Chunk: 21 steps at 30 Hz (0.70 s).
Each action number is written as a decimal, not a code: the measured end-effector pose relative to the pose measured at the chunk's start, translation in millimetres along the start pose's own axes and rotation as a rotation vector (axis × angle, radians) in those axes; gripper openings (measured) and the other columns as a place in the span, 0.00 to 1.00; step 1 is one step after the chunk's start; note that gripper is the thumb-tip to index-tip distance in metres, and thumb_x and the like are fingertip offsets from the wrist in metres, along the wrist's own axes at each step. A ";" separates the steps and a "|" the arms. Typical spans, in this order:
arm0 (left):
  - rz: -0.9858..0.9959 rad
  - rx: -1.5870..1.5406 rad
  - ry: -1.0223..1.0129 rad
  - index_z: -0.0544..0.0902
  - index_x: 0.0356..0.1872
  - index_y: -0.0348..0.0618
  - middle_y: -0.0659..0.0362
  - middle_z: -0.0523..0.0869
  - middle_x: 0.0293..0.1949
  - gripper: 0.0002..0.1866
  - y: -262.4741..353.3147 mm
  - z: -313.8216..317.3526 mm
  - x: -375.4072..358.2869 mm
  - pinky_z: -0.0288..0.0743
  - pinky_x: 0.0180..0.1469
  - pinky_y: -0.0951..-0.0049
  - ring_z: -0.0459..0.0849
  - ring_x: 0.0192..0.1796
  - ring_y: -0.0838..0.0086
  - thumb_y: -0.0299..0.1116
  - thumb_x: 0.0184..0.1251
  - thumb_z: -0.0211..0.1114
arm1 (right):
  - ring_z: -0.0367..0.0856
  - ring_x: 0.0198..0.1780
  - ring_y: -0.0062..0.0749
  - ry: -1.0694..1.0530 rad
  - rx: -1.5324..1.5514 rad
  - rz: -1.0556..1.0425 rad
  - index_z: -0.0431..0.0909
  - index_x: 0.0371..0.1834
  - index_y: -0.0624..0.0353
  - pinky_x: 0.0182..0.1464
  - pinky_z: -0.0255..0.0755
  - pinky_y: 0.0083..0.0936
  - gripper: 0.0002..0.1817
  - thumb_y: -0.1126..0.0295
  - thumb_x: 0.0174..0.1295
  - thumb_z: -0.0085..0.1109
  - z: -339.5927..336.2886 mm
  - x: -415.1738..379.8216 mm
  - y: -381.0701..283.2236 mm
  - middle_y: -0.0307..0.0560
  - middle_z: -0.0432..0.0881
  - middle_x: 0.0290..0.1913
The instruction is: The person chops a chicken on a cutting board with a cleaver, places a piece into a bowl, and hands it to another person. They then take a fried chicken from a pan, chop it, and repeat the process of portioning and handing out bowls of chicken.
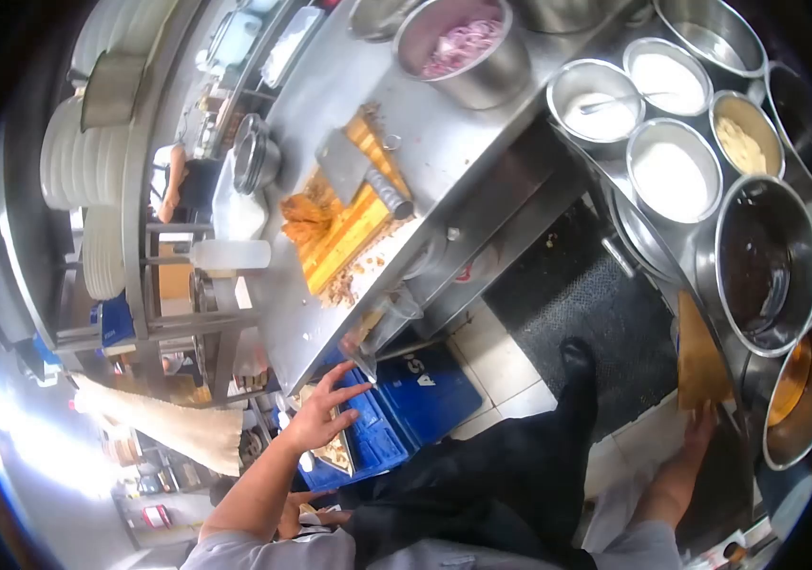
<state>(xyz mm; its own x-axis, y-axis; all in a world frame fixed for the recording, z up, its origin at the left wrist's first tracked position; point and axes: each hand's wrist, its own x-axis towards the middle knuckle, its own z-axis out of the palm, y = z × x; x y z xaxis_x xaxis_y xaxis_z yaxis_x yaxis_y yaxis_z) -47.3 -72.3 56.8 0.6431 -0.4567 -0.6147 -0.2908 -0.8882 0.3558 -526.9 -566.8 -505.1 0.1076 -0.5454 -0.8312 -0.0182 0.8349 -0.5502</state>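
Note:
My left hand (323,415) is open, fingers spread, over a blue crate (377,427) beside the steel table. A clear plastic bag (360,347) hangs at the table edge close to its fingertips. Below the hand, a tray of pale pieces (334,454) is partly hidden by my forearm. My right hand (700,427), low on the right, has its fingers closed at the lower end of a flat brown board (700,356), which stands out beside the counter of bowls. On the table a cleaver (344,166) lies across a yellow-orange cutting board (339,252) with orange-brown food pieces (306,220).
Steel bowls of white powder (674,180), dark liquid (762,266) and orange liquid (791,385) crowd the right counter. A pot of sliced red onion (463,47) stands at the table's far end. Plates (83,152) fill the left shelf. Another person (173,180) is beyond it. A black mat (586,304) covers the floor.

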 end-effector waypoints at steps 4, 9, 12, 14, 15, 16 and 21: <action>-0.058 -0.042 0.088 0.80 0.67 0.56 0.45 0.63 0.76 0.27 -20.6 -2.5 -20.3 0.60 0.76 0.54 0.63 0.77 0.48 0.28 0.64 0.68 | 0.76 0.58 0.32 0.278 -0.387 0.107 0.64 0.76 0.52 0.47 0.72 0.37 0.36 0.44 0.72 0.53 -18.3 9.8 23.1 0.44 0.75 0.69; -0.110 -0.144 0.310 0.80 0.66 0.53 0.45 0.67 0.73 0.27 -50.3 -1.6 -59.2 0.63 0.75 0.56 0.67 0.74 0.48 0.27 0.64 0.67 | 0.78 0.28 0.32 -0.184 -1.073 0.259 0.76 0.45 0.56 0.27 0.72 0.33 0.08 0.65 0.68 0.54 96.6 -121.5 32.2 0.46 0.79 0.30; -0.092 -0.157 0.519 0.80 0.64 0.50 0.45 0.70 0.71 0.25 -70.8 -5.6 -65.1 0.65 0.73 0.57 0.68 0.74 0.49 0.27 0.64 0.67 | 0.72 0.23 0.18 -0.712 -1.012 0.084 0.75 0.32 0.51 0.22 0.65 0.19 0.07 0.67 0.68 0.60 249.0 -221.4 8.0 0.35 0.76 0.24; -0.080 -0.237 0.597 0.80 0.64 0.49 0.45 0.70 0.71 0.25 -76.1 -16.0 -57.0 0.65 0.73 0.57 0.68 0.74 0.49 0.27 0.64 0.67 | 0.72 0.23 0.19 -1.062 -1.081 -0.193 0.74 0.32 0.53 0.24 0.67 0.20 0.07 0.70 0.71 0.55 365.1 -287.5 -22.2 0.35 0.75 0.24; -0.067 -0.287 0.654 0.79 0.65 0.48 0.45 0.71 0.70 0.25 -78.4 -22.5 -49.9 0.65 0.73 0.58 0.69 0.73 0.50 0.28 0.64 0.67 | 0.73 0.28 0.22 -1.149 -1.139 -0.330 0.72 0.31 0.59 0.32 0.68 0.25 0.11 0.67 0.71 0.56 430.1 -340.9 -52.6 0.37 0.75 0.24; -0.039 -0.317 0.701 0.79 0.65 0.48 0.46 0.71 0.70 0.25 -82.5 -28.6 -41.6 0.65 0.73 0.58 0.69 0.73 0.50 0.28 0.65 0.67 | 0.74 0.30 0.22 -1.180 -1.180 -0.415 0.72 0.32 0.59 0.34 0.70 0.25 0.10 0.68 0.71 0.56 481.2 -374.8 -71.9 0.38 0.76 0.26; 0.102 -0.498 0.925 0.80 0.62 0.42 0.47 0.74 0.68 0.23 -86.4 -58.9 4.5 0.65 0.72 0.59 0.72 0.70 0.50 0.27 0.64 0.65 | 0.84 0.46 0.54 -1.067 -1.222 -1.224 0.73 0.50 0.62 0.47 0.76 0.45 0.15 0.63 0.69 0.60 680.8 -480.1 -129.3 0.58 0.83 0.44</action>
<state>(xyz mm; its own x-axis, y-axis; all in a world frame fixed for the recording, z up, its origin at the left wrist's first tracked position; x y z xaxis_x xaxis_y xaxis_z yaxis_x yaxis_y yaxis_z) 22.4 5.3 64.8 0.9827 -0.1254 0.1360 -0.1848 -0.6312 0.7533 100.6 -362.2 19.5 0.9974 -0.0378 0.0610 0.0271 -0.5882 -0.8083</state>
